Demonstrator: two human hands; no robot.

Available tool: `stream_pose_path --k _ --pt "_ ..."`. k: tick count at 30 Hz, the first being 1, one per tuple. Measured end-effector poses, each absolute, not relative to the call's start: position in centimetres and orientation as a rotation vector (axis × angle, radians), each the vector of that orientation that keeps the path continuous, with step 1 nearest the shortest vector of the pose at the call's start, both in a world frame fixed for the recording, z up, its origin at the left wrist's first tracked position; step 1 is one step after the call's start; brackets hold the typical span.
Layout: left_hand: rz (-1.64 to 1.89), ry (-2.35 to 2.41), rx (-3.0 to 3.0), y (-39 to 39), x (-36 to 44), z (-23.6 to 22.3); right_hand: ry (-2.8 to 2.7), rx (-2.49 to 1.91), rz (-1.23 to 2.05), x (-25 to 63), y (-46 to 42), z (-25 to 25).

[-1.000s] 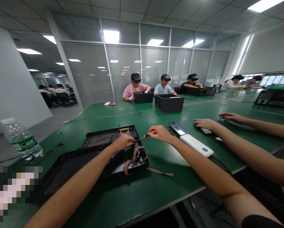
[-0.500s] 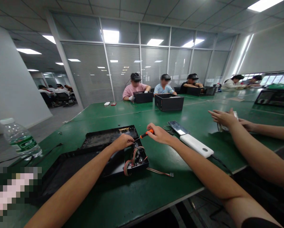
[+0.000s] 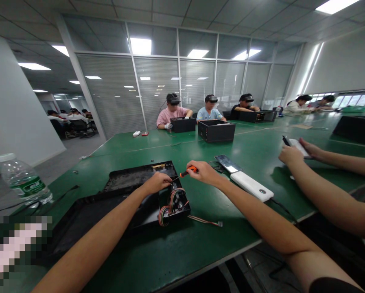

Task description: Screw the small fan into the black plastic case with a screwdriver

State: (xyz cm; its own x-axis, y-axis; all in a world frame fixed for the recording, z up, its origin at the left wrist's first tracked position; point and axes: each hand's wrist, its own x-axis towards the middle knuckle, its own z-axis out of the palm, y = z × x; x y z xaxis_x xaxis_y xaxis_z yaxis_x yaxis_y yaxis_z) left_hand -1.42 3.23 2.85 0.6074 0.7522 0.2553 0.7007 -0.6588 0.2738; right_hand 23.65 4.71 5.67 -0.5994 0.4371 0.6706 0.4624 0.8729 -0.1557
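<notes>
My right hand [image 3: 204, 172] is closed around the orange and black handle of a screwdriver [image 3: 185, 172]. Its thin shaft slants down to the left, toward the fingertips of my left hand [image 3: 156, 183]. Those fingers are pinched together at the inner edge of a black open casing [image 3: 139, 173]; whatever they grip is too small or hidden to name. Just below lies the casing's end section, with a bundle of striped ribbon wires [image 3: 171, 199] looped over it. A loose wire with a small plug [image 3: 219, 224] trails onto the green table [image 3: 200, 252].
A water bottle [image 3: 23, 179] stands at the left. To the right lie a white power bank [image 3: 252, 186] with a cable and a phone [image 3: 227, 162]. A neighbour's hands [image 3: 292, 154] hold a white item. Across the table, people work at black metal boxes [image 3: 216, 131].
My right hand has turned slightly on the screwdriver handle, its fingers more curled over it. My left hand stays put. The neighbour's hands have shifted, and the white item shows more.
</notes>
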Motion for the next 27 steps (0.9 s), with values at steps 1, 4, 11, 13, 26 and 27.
stream_pose_path --k 1,4,11,13,26,27 --pt "0.528 1.219 2.684 3.2 -1.4 2.9 -2.294 -0.654 -0.048 23.7 4.7 5.7" --pt "0.524 1.185 2.717 3.2 -1.4 2.9 -2.303 -0.687 -0.052 23.6 4.6 5.8" --pt "0.503 1.211 2.712 3.2 -1.2 2.9 -2.244 -0.85 0.032 22.9 3.6 5.9" --pt "0.513 1.249 2.652 3.1 -1.1 2.8 -2.241 -0.863 0.078 22.9 3.3 6.1" --pt "0.494 1.174 2.795 3.0 -1.1 3.0 -2.367 -0.91 0.001 22.8 2.2 7.3" --pt "0.511 1.18 2.789 3.0 -1.1 2.8 -2.379 -0.909 -0.021 22.8 2.2 7.3"
